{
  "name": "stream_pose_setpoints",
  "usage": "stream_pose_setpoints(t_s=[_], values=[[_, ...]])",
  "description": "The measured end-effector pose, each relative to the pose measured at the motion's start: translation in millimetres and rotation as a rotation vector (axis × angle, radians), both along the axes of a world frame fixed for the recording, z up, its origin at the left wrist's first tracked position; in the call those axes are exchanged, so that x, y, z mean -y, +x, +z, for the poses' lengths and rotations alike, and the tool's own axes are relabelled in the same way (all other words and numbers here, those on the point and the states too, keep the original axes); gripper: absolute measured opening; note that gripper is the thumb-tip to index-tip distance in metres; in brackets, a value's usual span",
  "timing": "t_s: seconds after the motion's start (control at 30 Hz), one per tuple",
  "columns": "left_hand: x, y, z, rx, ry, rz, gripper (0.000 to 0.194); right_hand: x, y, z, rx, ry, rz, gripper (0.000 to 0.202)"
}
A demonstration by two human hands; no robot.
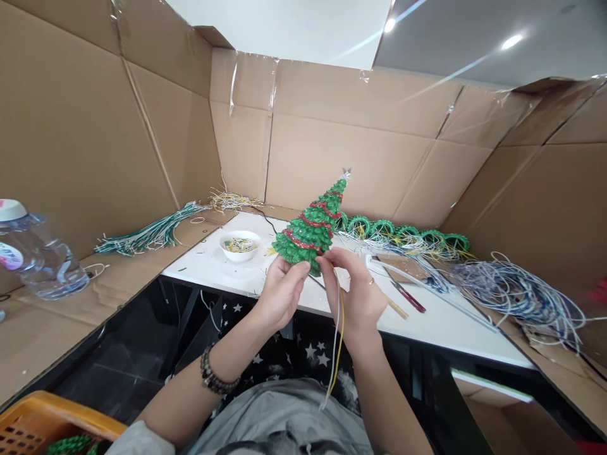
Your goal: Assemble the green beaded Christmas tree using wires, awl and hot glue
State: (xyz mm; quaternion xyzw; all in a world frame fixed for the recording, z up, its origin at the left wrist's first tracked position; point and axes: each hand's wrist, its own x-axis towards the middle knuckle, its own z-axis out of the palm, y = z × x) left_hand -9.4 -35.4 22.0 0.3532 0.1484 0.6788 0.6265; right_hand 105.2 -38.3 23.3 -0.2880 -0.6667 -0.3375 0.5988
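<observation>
A small green Christmas tree with red garlands and a star on top is held tilted to the right, above the table's front. My left hand is closed around its lower left edge, thumb on the front. My right hand pinches at the tree's lower right, where a yellow and white wire pair comes out. Those wires run between my right fingers and hang down toward my lap. The underside of the tree is hidden from this side.
On the white table are a white bowl of wire scraps, dark red tweezers and a row of green tree pieces. Wire bundles lie right, green wires and a bottle left. Cardboard walls surround everything; an orange basket stands lower left.
</observation>
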Motion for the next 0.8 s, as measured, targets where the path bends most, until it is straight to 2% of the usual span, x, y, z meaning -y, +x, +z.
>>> stream_pose_setpoints(t_s=[0.07,0.17,0.23,0.37,0.57,0.8], values=[[1.6,0.7,0.3,0.002,0.014,-0.007,0.025,2.9,-3.0,-2.4,-0.085,-0.023,0.044,0.038],[3.9,1.2,0.9,0.015,0.011,-0.003,0.021,5.0,-10.2,-8.0,-0.256,-0.082,0.190,0.037],[5.6,1.5,1.3,0.021,-0.005,0.004,0.019,3.8,-15.6,-12.0,-0.338,-0.054,0.255,0.038],[9.6,2.9,2.4,0.030,0.013,-0.011,0.021,-1.6,-21.9,-17.9,-0.395,0.056,0.255,0.033],[12.9,5.6,2.7,0.042,0.046,-0.037,0.023,-1.4,-22.8,-18.9,-0.416,-0.016,0.283,0.032],[13.6,5.4,2.4,0.052,0.044,-0.019,0.025,-1.7,-28.8,-18.2,-0.488,0.005,0.358,0.033]])
